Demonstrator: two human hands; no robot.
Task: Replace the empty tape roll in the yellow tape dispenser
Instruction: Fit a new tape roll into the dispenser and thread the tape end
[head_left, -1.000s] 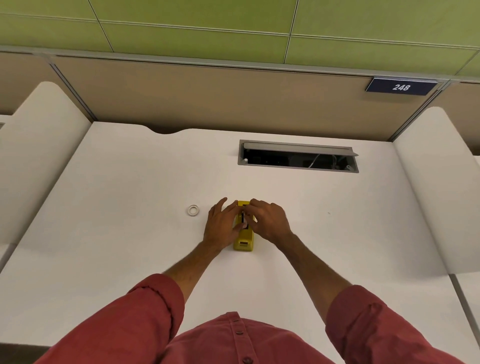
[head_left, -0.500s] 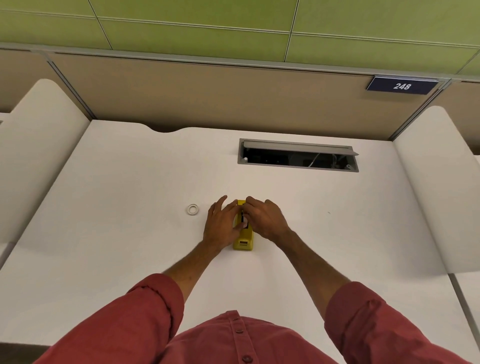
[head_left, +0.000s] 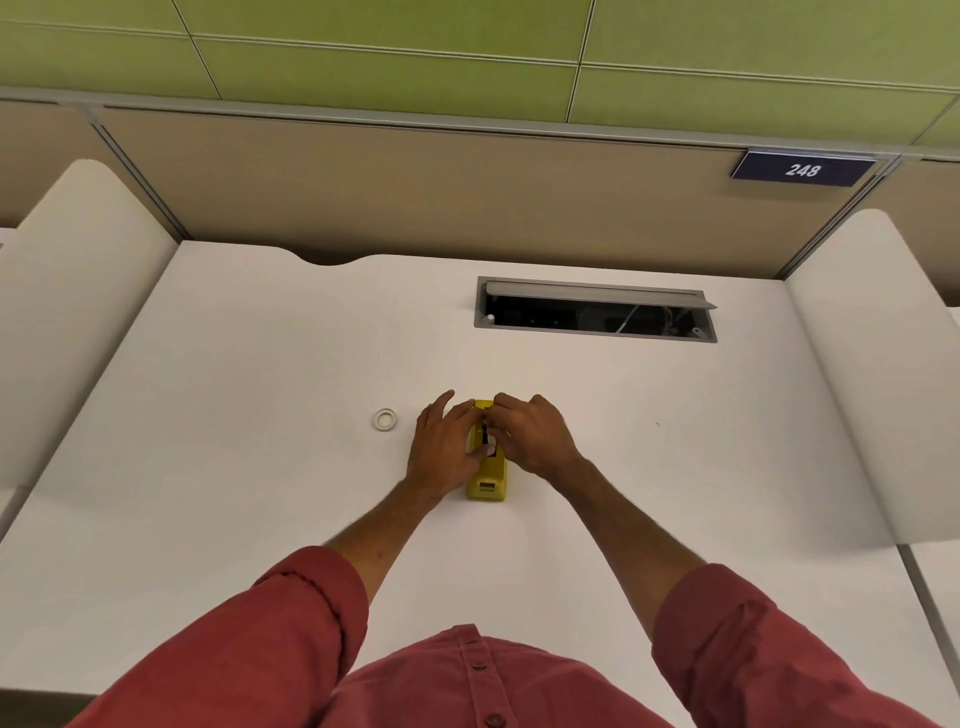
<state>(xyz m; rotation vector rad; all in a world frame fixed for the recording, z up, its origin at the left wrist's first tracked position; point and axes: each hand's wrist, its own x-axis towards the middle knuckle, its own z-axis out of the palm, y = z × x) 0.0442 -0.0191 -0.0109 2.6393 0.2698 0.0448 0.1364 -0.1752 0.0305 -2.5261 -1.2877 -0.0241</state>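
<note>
Clearly we are somewhere in the middle of the job, with both hands down on the yellow tape dispenser (head_left: 487, 475), which stands on the white table (head_left: 260, 493) pointing its short end toward us. Our left hand (head_left: 445, 447) lies against the dispenser's left flank, fingers loosely spread and reaching forward, the thumb tucked in toward the slot on top. Our right hand (head_left: 531, 435) comes in from the other side, its fingers curled and bunched over the middle of the body; they seem to be pinching or pressing something small there, but we cannot tell exactly what. Between the two hands a dark slot and a small pale spot show on the top of the dispenser; whether that is a roll, a core or a hub we cannot make out.

Just off to the left of our left hand, apart from it, a small white ring (head_left: 385, 419) lies flat on the table. We judge it to be a tape roll or core, though which one, old or new, is not clear. So seating the roll and closing up appear not yet finished.

Both forearms reach straight ahead, red sleeves (head_left: 291, 623) rolled back. Well beyond the hands an open cable hatch (head_left: 595, 312) sits in the table.
</note>
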